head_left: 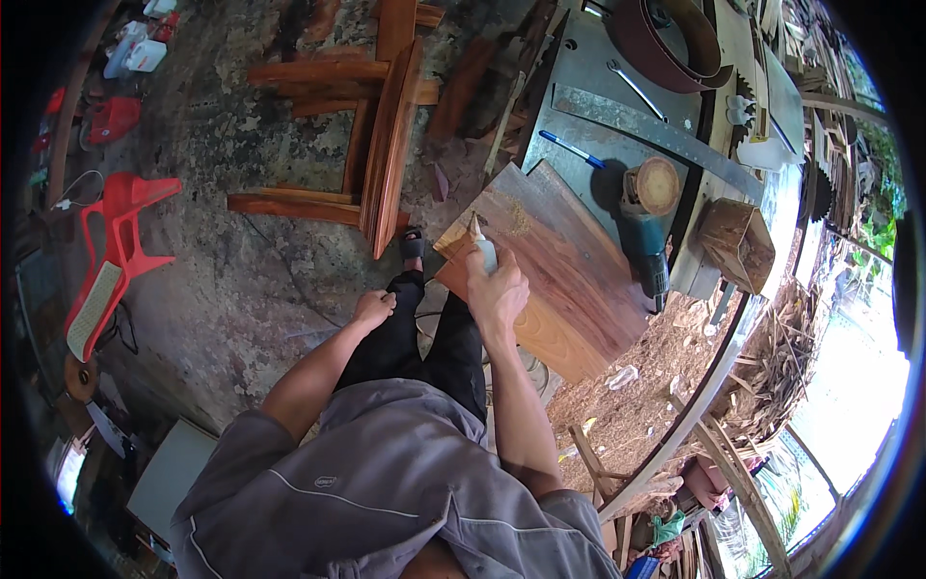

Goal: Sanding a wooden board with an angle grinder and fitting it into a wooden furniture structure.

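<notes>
My right hand (499,294) is closed around a small white squeeze bottle (486,255) with a pointed nozzle. The bottle stands over the near-left end of some flat brown wooden boards (579,261), its tip close to the wood. A small patch of sawdust (518,220) lies on the boards just beyond the nozzle. Beside my thigh, my left hand (374,309) hangs with its fingers curled in; whatever they may hold is hidden.
On the metal bench top lie a blue pen (572,150), a long steel ruler (656,130), a wrench (637,89), a sanding belt (666,43) and a teal power tool (648,246). A wooden frame (371,145) and red plastic chair (111,246) occupy the left floor. Shavings (637,367) cover ground at right.
</notes>
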Action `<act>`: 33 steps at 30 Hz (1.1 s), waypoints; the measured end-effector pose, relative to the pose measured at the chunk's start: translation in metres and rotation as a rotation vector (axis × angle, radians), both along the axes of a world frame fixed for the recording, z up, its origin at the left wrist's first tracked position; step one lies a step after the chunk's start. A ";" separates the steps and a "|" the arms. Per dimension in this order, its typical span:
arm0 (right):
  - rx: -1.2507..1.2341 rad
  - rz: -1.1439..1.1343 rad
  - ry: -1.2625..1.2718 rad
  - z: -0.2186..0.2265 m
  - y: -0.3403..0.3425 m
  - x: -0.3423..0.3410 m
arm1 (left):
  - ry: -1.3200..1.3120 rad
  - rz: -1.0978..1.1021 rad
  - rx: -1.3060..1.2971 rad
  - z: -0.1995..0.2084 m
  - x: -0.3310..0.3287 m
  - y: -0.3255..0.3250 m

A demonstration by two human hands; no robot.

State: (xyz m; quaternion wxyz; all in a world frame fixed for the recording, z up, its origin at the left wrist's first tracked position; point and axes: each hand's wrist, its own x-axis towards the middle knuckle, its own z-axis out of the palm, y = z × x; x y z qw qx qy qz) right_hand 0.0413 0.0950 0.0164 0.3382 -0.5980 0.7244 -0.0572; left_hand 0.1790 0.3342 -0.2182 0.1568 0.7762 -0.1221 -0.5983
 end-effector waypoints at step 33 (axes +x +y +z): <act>0.000 0.053 -0.004 0.002 -0.004 0.007 | -0.006 -0.029 -0.009 -0.010 0.003 0.003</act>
